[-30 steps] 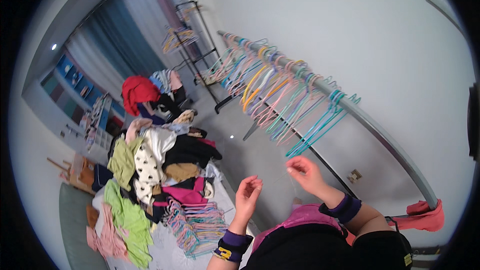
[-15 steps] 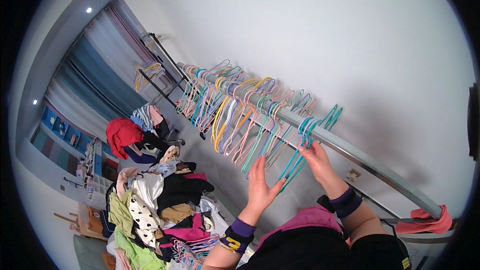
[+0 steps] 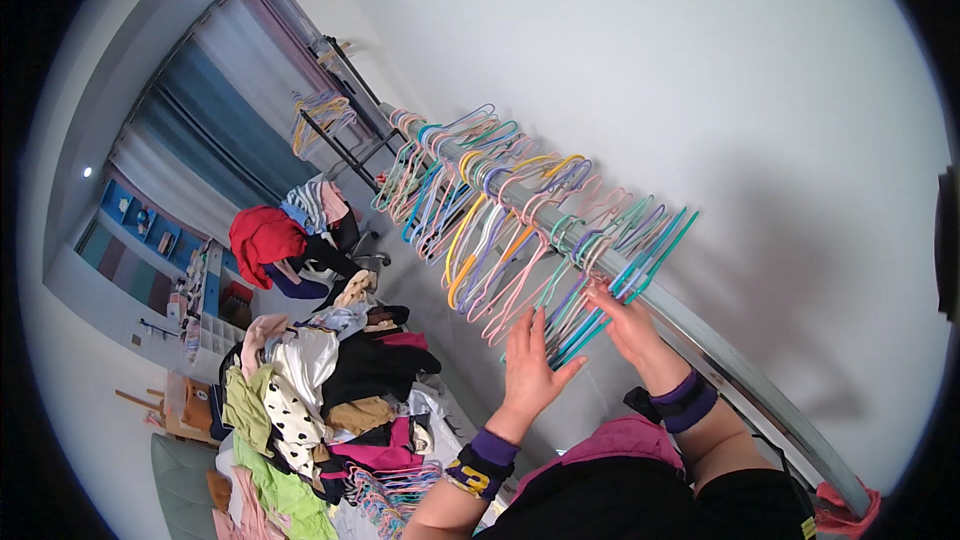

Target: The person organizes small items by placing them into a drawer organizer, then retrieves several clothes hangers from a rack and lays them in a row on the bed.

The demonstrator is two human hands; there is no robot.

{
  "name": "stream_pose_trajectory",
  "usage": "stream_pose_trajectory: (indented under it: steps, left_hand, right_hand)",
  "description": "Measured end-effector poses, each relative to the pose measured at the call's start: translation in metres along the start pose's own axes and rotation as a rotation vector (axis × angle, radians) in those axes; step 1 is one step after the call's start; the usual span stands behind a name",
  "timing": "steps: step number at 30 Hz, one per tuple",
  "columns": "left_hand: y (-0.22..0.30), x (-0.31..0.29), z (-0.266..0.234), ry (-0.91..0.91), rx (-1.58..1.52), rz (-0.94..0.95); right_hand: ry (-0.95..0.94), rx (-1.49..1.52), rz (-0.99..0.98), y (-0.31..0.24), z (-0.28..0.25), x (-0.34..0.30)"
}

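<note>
Many coloured plastic clothes hangers (image 3: 480, 240) hang packed along a grey metal rail (image 3: 690, 325). My right hand (image 3: 630, 325) is at the near end of the row, just below the rail. Its fingers close round the upper parts of several teal hangers (image 3: 665, 258), partly hiding them. My left hand (image 3: 535, 375) is lower and to the left, beside the bottom ends of the same hangers. Its fingers are stretched upward with the thumb apart, palm toward the hangers, and nothing is gripped in it.
On the left, a big heap of clothes (image 3: 300, 370) covers a surface, with more hangers (image 3: 385, 495) piled at its near side. Beyond it, a chair carries a red garment (image 3: 268, 243). A black rack (image 3: 335, 145) stands at the far end. Pink cloth (image 3: 848, 510) hangs on the rail's near end.
The teal hangers have slid along the rail, away from its near end, and now sit against the others. My right hand moved with them. The whole view has shifted slightly.
</note>
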State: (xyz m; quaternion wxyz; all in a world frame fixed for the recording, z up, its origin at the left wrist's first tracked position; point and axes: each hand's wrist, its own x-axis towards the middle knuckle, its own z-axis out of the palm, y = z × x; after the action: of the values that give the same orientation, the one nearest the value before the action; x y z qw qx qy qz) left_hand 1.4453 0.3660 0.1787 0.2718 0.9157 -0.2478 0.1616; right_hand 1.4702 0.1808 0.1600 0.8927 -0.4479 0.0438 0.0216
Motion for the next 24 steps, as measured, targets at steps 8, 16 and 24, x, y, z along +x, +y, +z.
stream_pose_trajectory:
  steps: [8,16,24]
  left_hand:
    - [-0.007,-0.007,0.009,-0.011,0.022,-0.075]
    - [-0.013,-0.011,0.019,-0.004,0.086,-0.105]
    - [-0.006,-0.015,0.019,-0.051,0.079,-0.152]
  right_hand:
    - [-0.073,0.174,-0.032,0.01,0.023,0.021]
    - [-0.068,0.217,-0.03,0.006,0.035,0.025]
    - [-0.055,0.259,-0.02,0.004,0.039,0.022]
